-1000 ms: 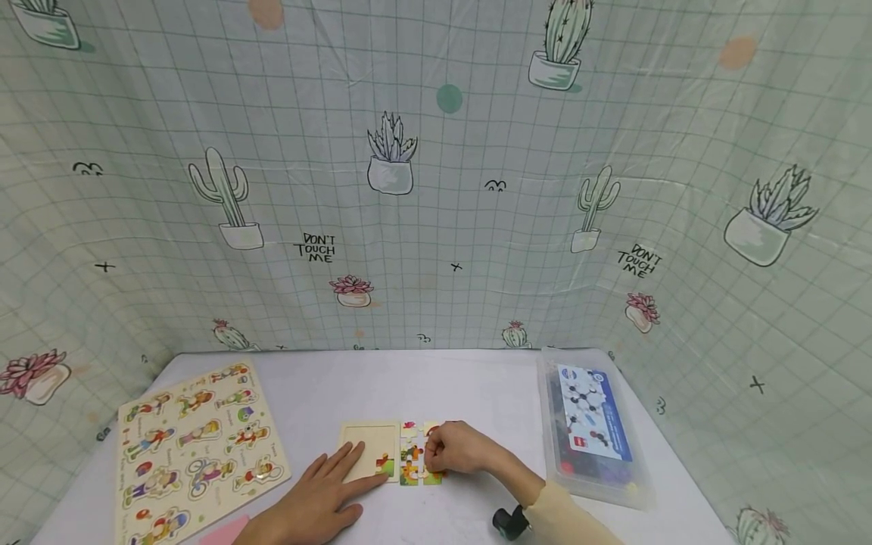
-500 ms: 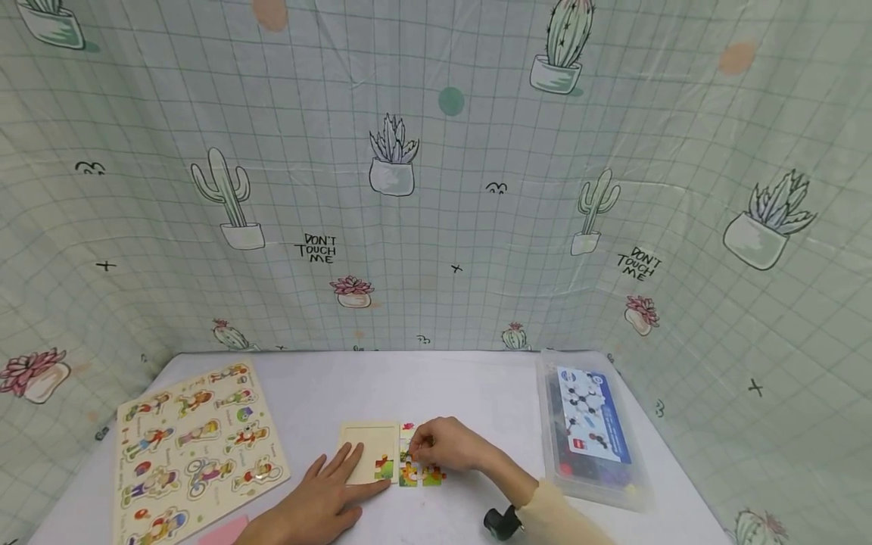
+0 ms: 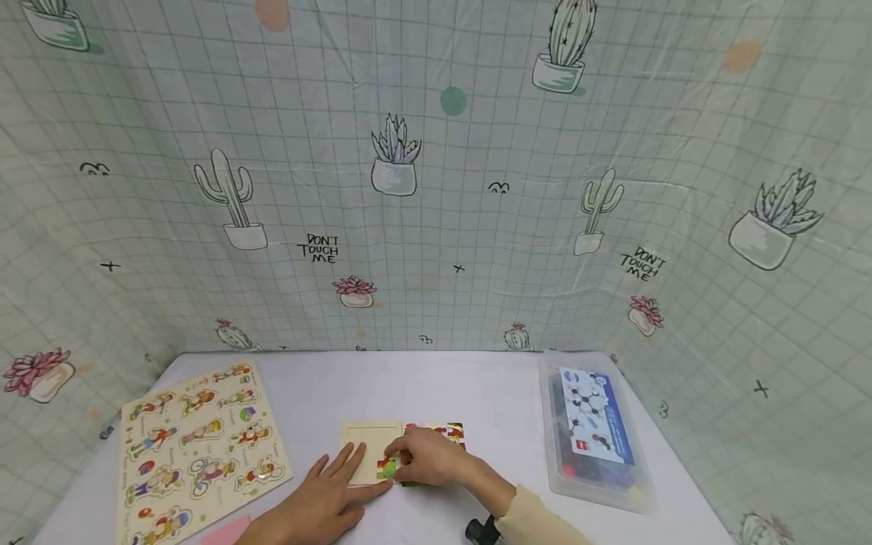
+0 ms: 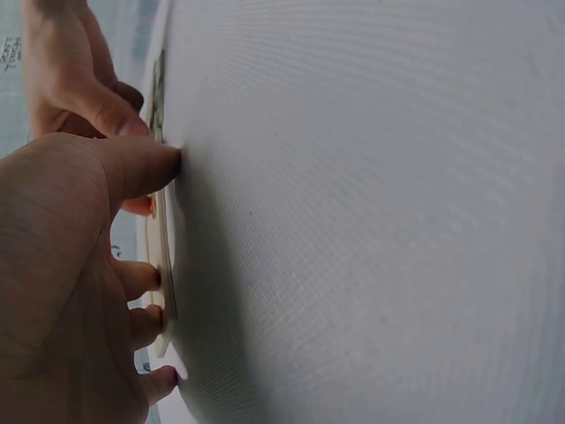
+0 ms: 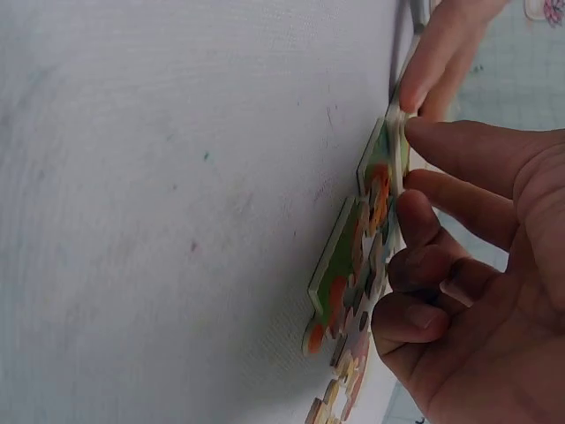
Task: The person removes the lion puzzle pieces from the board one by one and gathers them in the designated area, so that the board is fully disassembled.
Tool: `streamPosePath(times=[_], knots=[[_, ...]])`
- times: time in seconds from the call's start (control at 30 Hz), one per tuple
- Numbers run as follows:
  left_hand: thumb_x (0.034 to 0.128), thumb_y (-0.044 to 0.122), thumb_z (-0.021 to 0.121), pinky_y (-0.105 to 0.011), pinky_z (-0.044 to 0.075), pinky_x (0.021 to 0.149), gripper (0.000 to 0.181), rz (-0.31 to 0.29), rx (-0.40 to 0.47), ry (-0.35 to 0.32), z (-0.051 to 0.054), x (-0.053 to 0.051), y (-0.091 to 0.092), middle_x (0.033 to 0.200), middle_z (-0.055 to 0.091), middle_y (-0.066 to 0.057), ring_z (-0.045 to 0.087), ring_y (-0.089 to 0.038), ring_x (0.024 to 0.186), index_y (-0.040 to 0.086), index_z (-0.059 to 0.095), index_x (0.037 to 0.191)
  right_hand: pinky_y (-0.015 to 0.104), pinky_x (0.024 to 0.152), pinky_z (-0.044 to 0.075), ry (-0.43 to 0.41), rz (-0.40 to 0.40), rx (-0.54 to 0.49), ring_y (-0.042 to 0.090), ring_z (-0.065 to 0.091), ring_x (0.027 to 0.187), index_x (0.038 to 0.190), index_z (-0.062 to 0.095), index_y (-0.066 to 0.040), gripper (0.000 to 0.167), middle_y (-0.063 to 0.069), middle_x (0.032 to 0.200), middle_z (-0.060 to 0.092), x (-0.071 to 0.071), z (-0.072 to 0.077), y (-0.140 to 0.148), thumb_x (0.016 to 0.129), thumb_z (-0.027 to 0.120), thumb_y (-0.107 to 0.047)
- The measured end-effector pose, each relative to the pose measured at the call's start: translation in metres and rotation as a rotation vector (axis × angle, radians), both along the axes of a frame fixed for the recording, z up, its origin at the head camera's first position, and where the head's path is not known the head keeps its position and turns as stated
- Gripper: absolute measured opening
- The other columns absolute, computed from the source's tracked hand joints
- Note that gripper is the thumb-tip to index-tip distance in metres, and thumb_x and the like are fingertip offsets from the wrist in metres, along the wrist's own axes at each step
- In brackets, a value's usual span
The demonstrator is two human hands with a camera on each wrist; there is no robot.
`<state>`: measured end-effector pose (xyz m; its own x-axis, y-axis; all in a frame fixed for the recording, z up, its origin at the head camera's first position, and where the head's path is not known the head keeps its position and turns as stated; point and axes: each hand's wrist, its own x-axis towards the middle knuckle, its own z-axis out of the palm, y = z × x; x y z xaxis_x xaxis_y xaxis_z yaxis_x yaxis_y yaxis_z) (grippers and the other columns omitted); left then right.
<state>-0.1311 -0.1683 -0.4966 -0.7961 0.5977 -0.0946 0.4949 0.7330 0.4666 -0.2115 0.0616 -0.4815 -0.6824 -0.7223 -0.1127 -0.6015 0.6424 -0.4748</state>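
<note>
My left hand (image 3: pixel 320 496) lies with spread fingers on the left part of a shallow wooden puzzle tray (image 3: pixel 361 431). Its thumb reaches along the tray's front edge, and in the left wrist view the fingertips (image 4: pixel 146 278) press on the rim. My right hand (image 3: pixel 429 456) is over the tray's right side, thumb and forefinger pinching a small jigsaw piece that they mostly hide. Beneath them a green and red jigsaw piece (image 3: pixel 385 471) sits in the tray's lower right corner. Loose jigsaw pieces (image 3: pixel 455 433) lie right of the tray, partly covered by the right hand.
A large wooden board with cartoon figures (image 3: pixel 204 446) lies on the left, a pink sheet (image 3: pixel 228 531) near its lower corner. On the right is a clear plastic case (image 3: pixel 596 431) with a blue label. A black object (image 3: pixel 482 531) lies beside the right sleeve. Patterned cloth (image 3: pixel 436 227) hangs behind.
My right hand has moved left from the loose jigsaw pieces to the tray, picking up a piece on the way. The left hand has stayed in place.
</note>
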Motion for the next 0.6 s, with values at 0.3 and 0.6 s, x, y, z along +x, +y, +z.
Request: streamPosePath(times=[0.3,0.6], knots=[[0.1020,0.029,0.053,-0.076,0.021,0.107,0.047,0.004,-0.004,0.034,-0.005,-0.003,0.000,0.162,0.023,-0.028,0.020,-0.051,0.148,0.046,0.050,0.146,0.017,0.062,0.042,-0.007,-0.065,-0.027,0.000,0.048,0.065,0.107,0.076,-0.014,0.020,-0.014,0.073,0.055,0.000,0.000,-0.006,0.088,0.076,-0.017],[0.1016,0.030,0.055,-0.076,0.022,0.106,0.046,0.001,-0.022,0.018,-0.001,-0.001,0.001,0.161,0.024,-0.027,0.021,-0.050,0.148,0.042,0.052,0.146,0.018,0.062,0.043,-0.020,-0.103,-0.024,0.001,0.048,0.066,0.098,0.074,-0.014,0.012,-0.012,0.075,0.054,-0.003,0.000,-0.011,0.086,0.076,-0.012]])
